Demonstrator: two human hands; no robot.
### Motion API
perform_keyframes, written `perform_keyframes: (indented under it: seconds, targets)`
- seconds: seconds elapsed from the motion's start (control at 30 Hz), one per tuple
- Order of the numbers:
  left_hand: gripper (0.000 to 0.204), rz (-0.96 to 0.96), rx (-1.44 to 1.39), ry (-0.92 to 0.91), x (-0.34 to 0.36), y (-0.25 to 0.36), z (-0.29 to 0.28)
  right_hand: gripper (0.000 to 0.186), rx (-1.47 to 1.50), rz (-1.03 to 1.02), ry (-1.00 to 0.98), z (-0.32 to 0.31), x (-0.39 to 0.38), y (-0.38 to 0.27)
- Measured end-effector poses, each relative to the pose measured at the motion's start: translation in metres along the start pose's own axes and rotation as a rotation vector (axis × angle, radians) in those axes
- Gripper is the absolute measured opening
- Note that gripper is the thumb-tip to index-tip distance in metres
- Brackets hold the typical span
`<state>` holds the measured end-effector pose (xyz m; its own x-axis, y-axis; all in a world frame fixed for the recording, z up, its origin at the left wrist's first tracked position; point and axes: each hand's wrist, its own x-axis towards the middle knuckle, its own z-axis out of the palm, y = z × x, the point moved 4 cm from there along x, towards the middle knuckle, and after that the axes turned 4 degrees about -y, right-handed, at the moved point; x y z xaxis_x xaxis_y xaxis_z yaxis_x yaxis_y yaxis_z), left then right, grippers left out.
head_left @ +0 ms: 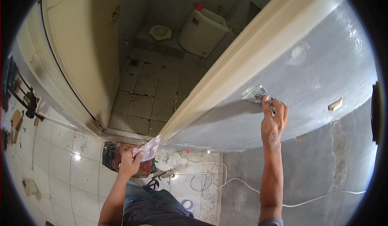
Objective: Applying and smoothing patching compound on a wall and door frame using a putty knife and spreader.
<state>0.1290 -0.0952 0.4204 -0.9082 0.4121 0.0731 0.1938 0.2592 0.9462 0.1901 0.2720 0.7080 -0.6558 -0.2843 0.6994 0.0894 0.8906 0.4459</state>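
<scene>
My right hand (274,119) grips a putty knife (254,93), its wide metal blade at the grey wall (307,88) just right of a cream door frame (238,60). My left hand (131,162) is closed on a pale flat plate (147,148) smeared with pinkish-grey, held low near the foot of the frame. Below it on the tiled floor lies a reddish-brown, stained item (113,155), partly hidden by the hand and plate.
An open cream door (72,48) and a tiled bathroom (149,96) with a squat toilet (159,32) are ahead. A white cable (226,183), a tape roll (186,201) and tools (165,173) lie on the floor. A dark metal object (28,102) stands at left.
</scene>
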Motion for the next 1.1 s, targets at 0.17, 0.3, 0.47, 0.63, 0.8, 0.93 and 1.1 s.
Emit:
perform_keyframes:
  seconds: [0.17,0.3,0.47,0.63,0.8,0.93,1.1]
  targets:
    - [0.020,-0.016,-0.108,0.082,-0.002,-0.006,-0.009,0.052,-0.027,0.062,-0.005,-0.015,-0.034,0.022]
    - [0.022,-0.038,-0.197,0.141,-0.004,-0.002,-0.008,0.051,0.084,0.049,-0.027,-0.023,-0.019,0.006]
    - [0.023,-0.049,-0.223,0.101,-0.001,0.020,-0.007,0.053,0.086,-0.053,-0.041,-0.011,0.002,-0.008]
    - [0.027,-0.060,-0.116,0.076,-0.003,0.027,-0.015,0.054,-0.008,0.004,-0.071,-0.018,-0.012,0.001]
    - [0.024,-0.103,-0.239,0.110,-0.005,0.024,-0.013,0.051,0.023,0.014,-0.070,-0.039,-0.010,-0.022]
    - [0.022,-0.124,-0.257,0.122,-0.003,0.007,-0.015,0.048,0.028,-0.014,-0.092,-0.029,0.009,-0.041]
    - [0.024,-0.076,-0.183,0.101,0.000,0.009,-0.015,0.048,0.000,0.026,-0.097,-0.025,0.003,-0.030]
